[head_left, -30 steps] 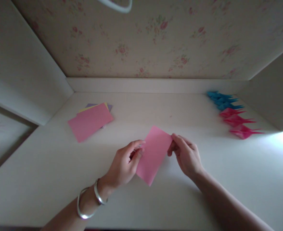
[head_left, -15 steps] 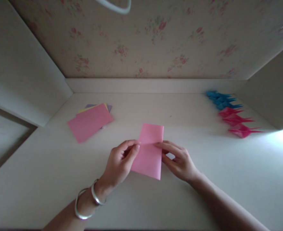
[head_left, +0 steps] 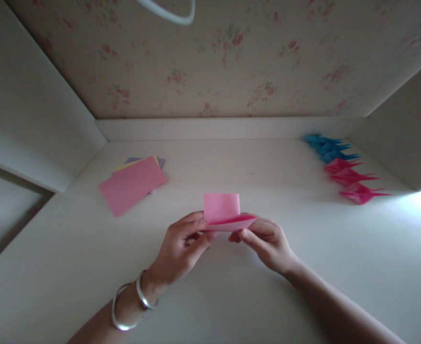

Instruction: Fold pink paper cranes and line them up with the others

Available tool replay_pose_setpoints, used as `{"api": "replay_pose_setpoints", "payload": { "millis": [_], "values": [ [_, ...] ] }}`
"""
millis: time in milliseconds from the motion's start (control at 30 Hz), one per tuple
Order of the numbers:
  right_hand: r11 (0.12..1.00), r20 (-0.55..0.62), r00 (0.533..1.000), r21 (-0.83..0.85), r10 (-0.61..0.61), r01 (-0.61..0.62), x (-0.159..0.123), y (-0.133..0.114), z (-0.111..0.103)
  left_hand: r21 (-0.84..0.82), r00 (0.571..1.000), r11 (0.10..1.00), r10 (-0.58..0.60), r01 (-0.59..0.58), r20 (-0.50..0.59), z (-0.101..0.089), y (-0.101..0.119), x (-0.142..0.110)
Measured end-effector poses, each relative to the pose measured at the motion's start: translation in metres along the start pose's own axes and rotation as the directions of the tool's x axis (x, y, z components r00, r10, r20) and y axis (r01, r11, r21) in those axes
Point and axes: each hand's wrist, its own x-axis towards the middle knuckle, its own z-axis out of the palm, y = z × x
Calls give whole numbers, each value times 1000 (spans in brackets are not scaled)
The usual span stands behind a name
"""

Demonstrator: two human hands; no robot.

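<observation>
A pink sheet of origami paper (head_left: 221,206) is held above the white table, its lower half bent up toward me along a crease across the middle. The upper part stands flat behind the raised flap. My left hand (head_left: 182,248) pinches the left end of the fold between thumb and fingers. On the other side, my right hand (head_left: 268,241) grips the right end, its thumb under the flap near the front. Some fingertips are hidden behind the paper. Two silver bangles (head_left: 144,291) circle my left wrist.
At the left lies a small stack of paper sheets (head_left: 133,186), pink on top, with yellow and purple edges showing. Folded blue paper cranes (head_left: 330,148) and pink paper cranes (head_left: 357,184) stand in a row at the right. A floral wall rises behind the white table (head_left: 210,306).
The lower half of the pink paper has bent upward from lying nearly flat. Both hands have shifted their grip to the ends of the fold.
</observation>
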Motion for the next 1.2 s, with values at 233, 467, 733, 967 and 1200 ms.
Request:
{"api": "replay_pose_setpoints", "payload": {
  "millis": [233,467,733,967,1200],
  "values": [
    [978,-89,987,176,131,-114,-1,-1,4,80,999,997,-16,19,-38,1,7,5],
    [961,-141,959,160,246,-224,-2,3,5,105,995,990,-97,97,-3,3,4,6],
    [936,-205,934,262,293,-236,-2,9,11,109,989,983,-143,147,-43,4,0,6],
    [903,-273,902,367,334,-223,6,5,16,58,976,978,-193,199,-100,6,1,6],
    [856,-237,890,448,390,-256,7,3,16,12,965,973,-229,232,-130,6,-2,8]
  ]
}}
